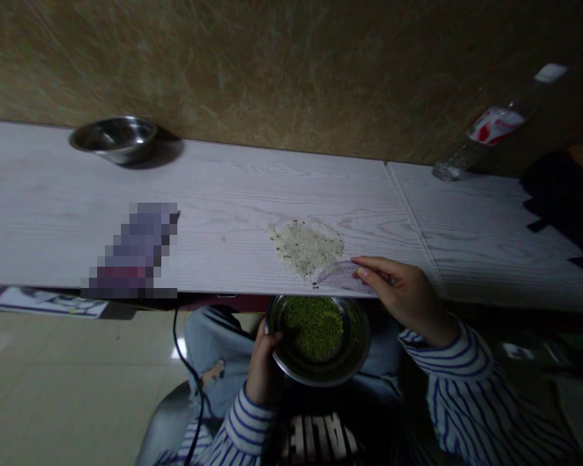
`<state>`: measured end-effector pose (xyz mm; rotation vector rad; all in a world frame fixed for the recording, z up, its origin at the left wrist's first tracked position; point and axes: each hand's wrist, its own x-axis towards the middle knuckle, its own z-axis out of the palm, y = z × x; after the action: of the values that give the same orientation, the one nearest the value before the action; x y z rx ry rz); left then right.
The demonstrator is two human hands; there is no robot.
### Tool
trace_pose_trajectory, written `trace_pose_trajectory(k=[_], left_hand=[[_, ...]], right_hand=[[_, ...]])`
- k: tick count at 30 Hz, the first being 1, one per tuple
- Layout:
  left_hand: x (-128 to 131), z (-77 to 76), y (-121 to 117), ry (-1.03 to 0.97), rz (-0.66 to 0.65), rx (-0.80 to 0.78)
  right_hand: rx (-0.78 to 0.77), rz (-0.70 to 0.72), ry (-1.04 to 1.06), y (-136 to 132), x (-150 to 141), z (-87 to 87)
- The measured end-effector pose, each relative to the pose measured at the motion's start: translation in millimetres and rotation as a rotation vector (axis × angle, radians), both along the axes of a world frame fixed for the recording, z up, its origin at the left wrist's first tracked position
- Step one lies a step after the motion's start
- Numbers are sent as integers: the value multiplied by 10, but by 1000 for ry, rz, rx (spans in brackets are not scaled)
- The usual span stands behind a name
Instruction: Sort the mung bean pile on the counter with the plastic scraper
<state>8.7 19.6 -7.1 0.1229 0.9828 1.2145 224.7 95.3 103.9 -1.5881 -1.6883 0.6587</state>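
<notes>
My left hand [263, 362] grips the rim of a metal bowl [357, 362], thumb over the edge. The bowl is above my lap, just below the table's front edge, and holds green mung beans [315, 327]. Between the thumb and fingers of my right hand [401, 288] is a clear plastic protractor [342, 275], its curved side at the near right edge of a pile of white rice grains [308, 244]. A few dark green beans are scattered through the rice, and some lie near the protractor's tip.
Another metal bowl [119, 139] stands at the back left by the wall. A blurred-out flat object [133, 252] lies at the left of the table [223, 200]. At the right are a clear bottle [498, 123] and a dark cloth-like item [563, 194]. A black cable [194, 375] hangs down at the left.
</notes>
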Motion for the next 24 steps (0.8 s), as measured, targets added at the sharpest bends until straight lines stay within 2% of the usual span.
trace_pose_trajectory(k=[24], left_hand=[[-6, -12, 3, 4, 4, -3]], right_hand=[[-37, 104, 77, 93, -40, -12]])
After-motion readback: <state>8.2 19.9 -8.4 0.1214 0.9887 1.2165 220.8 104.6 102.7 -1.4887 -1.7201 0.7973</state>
